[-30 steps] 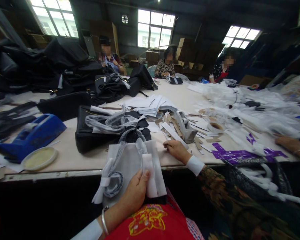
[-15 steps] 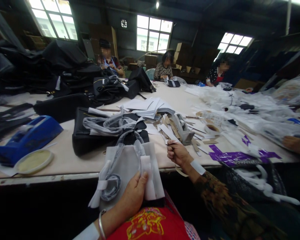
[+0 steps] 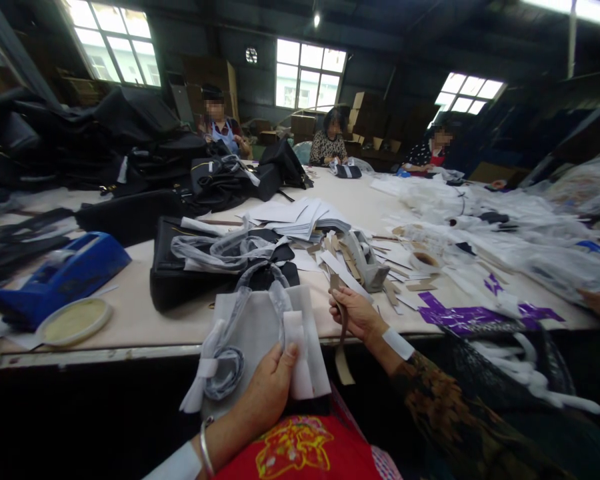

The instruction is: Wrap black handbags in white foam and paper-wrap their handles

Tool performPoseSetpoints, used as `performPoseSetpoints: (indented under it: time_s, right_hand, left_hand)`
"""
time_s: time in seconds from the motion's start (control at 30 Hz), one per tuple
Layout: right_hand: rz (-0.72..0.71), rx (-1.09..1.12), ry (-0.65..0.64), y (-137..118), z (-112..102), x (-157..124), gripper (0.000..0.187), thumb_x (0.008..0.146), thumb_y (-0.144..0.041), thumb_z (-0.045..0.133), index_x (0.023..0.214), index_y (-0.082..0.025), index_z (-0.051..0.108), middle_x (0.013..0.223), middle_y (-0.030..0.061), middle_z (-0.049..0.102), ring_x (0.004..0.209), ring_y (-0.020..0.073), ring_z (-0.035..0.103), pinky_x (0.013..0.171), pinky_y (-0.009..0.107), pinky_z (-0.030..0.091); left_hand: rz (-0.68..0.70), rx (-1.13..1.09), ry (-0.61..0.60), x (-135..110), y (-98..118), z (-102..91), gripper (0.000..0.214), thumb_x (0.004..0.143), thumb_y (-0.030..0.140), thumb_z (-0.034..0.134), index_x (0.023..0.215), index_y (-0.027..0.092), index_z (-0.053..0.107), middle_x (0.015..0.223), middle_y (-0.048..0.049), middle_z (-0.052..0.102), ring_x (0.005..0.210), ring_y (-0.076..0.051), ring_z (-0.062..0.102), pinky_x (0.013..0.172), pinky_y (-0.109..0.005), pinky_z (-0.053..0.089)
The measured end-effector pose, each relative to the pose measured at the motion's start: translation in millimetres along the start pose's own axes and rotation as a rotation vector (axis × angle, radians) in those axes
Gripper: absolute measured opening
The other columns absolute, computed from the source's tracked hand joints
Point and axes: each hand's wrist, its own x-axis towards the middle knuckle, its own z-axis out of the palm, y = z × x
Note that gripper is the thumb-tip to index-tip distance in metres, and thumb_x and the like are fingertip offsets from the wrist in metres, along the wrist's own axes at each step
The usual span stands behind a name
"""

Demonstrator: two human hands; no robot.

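My left hand point(image 3: 273, 380) is closed on a handbag point(image 3: 260, 320) covered by a pale translucent sheet, the thumb lying beside a white wrapped strip. The bag's handles point(image 3: 240, 297) are wrapped in clear film, and a coiled strap point(image 3: 225, 375) hangs on its left side. My right hand point(image 3: 356, 313) pinches a thin tan cardboard strip point(image 3: 344, 365), whose lower end hangs below the table edge. Just beyond that hand lie a pile of cardboard strips point(image 3: 343, 257) and a grey tape dispenser point(image 3: 369, 260).
A black handbag point(image 3: 180, 273) lies on the table behind the held one. To the left are a blue tape dispenser point(image 3: 65, 280) and a round shallow dish point(image 3: 75, 321). White sheets point(image 3: 300, 217), purple tape point(image 3: 480, 317) and plastic wrap point(image 3: 480, 207) spread rightward. Several people sit across the table.
My right hand has turned and drawn the cardboard strip out of the pile, so it now hangs down from the fingers. My left hand keeps its hold on the handbag.
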Motion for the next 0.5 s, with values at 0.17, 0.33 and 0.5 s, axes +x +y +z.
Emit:
performPoseSetpoints:
  time_s: [0.17,0.33,0.5]
  right_hand:
    - [-0.013,0.035,-0.034,-1,5,-2,0.03,0.072,-0.021,0.072,0.096,-0.022,0.053,0.055,-0.0088,0.051,0.039,0.0051,0.04,0.039,0.014,0.028]
    - [-0.005,0.11,-0.071,-5,10,-8,0.026,0.067,-0.018,0.066,0.084,-0.023,0.048,0.051,-0.0097,0.044,0.039,0.0067,0.038,0.039,0.016,0.027]
    - [0.039,0.096,-0.155,-12,11,-14,0.022,0.075,-0.035,0.064,0.084,-0.017,0.056,0.071,0.0016,0.059,0.058,0.012,0.056,0.049,0.023,0.045]
  left_hand:
    - [-0.018,0.003,-0.007,-1,2,0.9,0.053,0.092,0.062,0.046,0.113,0.016,0.064,0.096,-0.0114,0.074,0.107,-0.031,0.064,0.091,-0.041,0.05]
    - [-0.022,0.008,-0.001,-1,2,1.3,0.054,0.093,0.063,0.045,0.114,0.017,0.064,0.095,-0.011,0.074,0.107,-0.031,0.064,0.091,-0.041,0.049]
    - [-0.004,-0.012,-0.014,-1,2,1.1,0.054,0.092,0.062,0.046,0.117,0.017,0.063,0.098,-0.0109,0.074,0.111,-0.031,0.062,0.092,-0.041,0.049]
